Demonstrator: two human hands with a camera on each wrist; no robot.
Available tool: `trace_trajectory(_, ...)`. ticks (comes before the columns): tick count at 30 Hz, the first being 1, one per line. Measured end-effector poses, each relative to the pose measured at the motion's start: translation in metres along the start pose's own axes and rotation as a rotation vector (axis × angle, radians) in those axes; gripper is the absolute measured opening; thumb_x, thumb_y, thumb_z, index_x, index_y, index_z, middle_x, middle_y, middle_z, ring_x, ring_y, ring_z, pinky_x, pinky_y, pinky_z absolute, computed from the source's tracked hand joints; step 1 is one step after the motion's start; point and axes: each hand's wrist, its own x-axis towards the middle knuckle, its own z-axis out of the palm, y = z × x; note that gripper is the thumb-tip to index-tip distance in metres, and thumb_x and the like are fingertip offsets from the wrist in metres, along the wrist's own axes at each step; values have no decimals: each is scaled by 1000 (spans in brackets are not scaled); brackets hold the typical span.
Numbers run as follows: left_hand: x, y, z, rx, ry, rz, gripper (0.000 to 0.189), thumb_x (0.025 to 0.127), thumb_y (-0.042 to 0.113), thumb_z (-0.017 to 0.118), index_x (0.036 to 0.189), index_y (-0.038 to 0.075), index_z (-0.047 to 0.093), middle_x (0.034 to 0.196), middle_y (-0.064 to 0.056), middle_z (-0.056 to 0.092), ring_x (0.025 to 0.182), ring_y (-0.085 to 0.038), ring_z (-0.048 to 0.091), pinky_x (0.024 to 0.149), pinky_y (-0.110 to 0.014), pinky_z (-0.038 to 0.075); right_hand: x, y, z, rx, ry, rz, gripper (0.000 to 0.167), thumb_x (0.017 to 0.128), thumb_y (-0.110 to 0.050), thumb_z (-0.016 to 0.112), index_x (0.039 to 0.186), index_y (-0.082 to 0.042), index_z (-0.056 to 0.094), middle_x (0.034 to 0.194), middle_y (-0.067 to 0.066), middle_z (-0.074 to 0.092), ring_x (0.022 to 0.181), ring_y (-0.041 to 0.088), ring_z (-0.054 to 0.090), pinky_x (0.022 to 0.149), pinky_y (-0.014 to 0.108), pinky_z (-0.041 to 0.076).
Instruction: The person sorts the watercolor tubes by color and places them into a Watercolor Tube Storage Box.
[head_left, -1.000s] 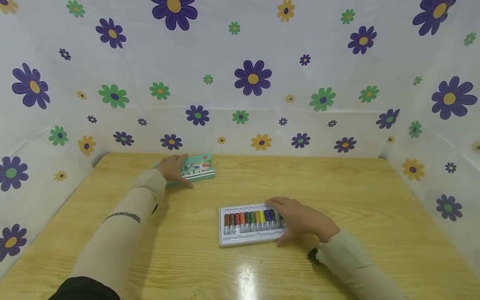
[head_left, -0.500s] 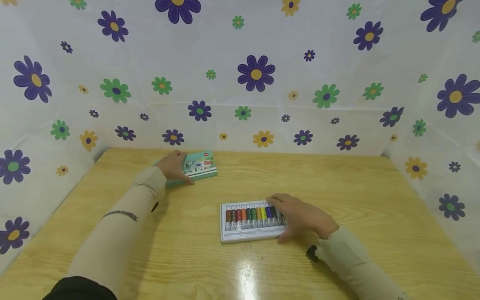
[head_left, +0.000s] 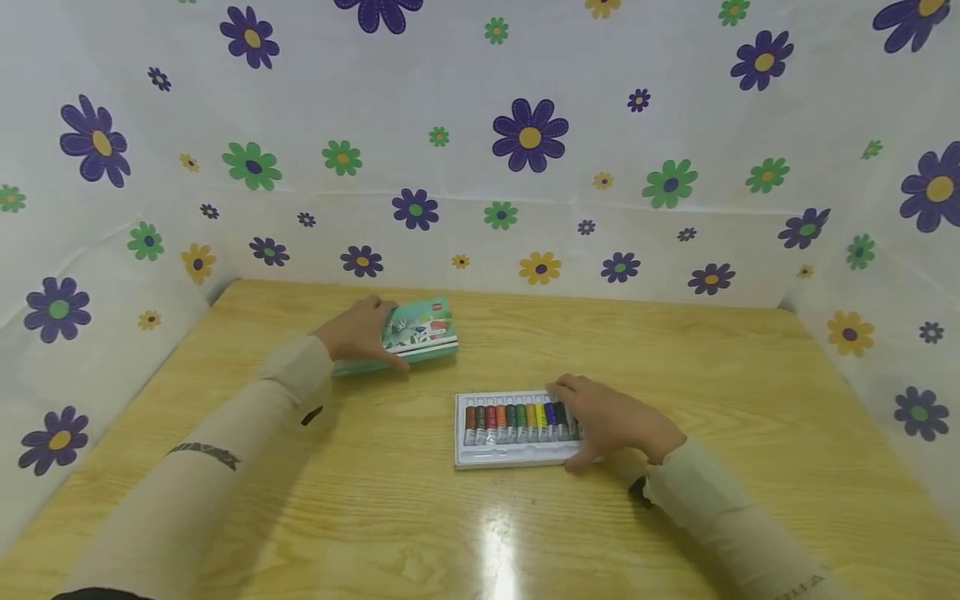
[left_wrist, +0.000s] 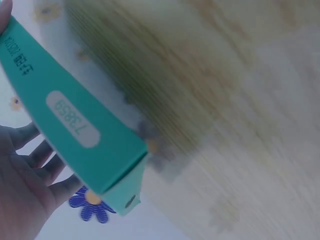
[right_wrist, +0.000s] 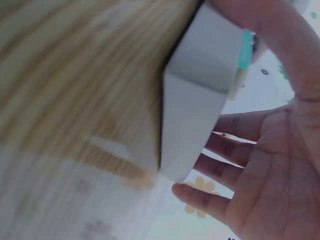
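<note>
At the back left of the table, my left hand grips a green cardboard box with a printed lid, thumb along the near side and fingers toward the far side. In the left wrist view, the side of that box carries the number 73859. Nearer the middle lies a white tray of paint tubes, its tubes of several colours in one row. My right hand holds the tray's right end between thumb and fingers, covering the last tubes. White tray walls show in the right wrist view.
The wooden table has a bright light reflection near its front. A white cloth with printed flowers hangs behind it and along both sides. Between the box and the tray lies a stretch of bare wood.
The green box has shifted slightly toward me and to the right in my left hand. My right hand stays on the paint tray. The head view has tilted down and turned left a little.
</note>
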Motion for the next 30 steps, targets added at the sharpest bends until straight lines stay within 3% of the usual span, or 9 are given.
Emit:
trace_trajectory(9, -16, 22, -2, -4, 23, 49, 119, 56, 66, 78, 143, -1, 30, 131, -22, 43, 114, -34, 49, 100, -51, 41, -5, 8, 0, -31, -19, -18, 109, 62, -48, 82, 144, 0, 30, 142, 18, 38, 130, 34, 40, 108, 47, 34)
trace_trajectory(18, -26, 25, 3, 3, 33, 38, 125, 54, 70, 75, 145, 0, 26, 141, -26, 36, 125, -39, 43, 104, -54, 35, 0, 11, 0, -2, -20, -44, 109, 63, -53, 80, 145, -3, 28, 141, 14, 37, 128, 28, 40, 107, 45, 36)
trace_trajectory(30, -32, 33, 7, -25, 4, 41, 121, 56, 69, 75, 145, 1, 28, 136, -22, 41, 119, -35, 48, 101, -52, 40, -6, 23, 3, 19, 55, -36, 102, 61, -54, 81, 138, -2, 39, 129, 11, 45, 115, 22, 46, 102, 42, 41)
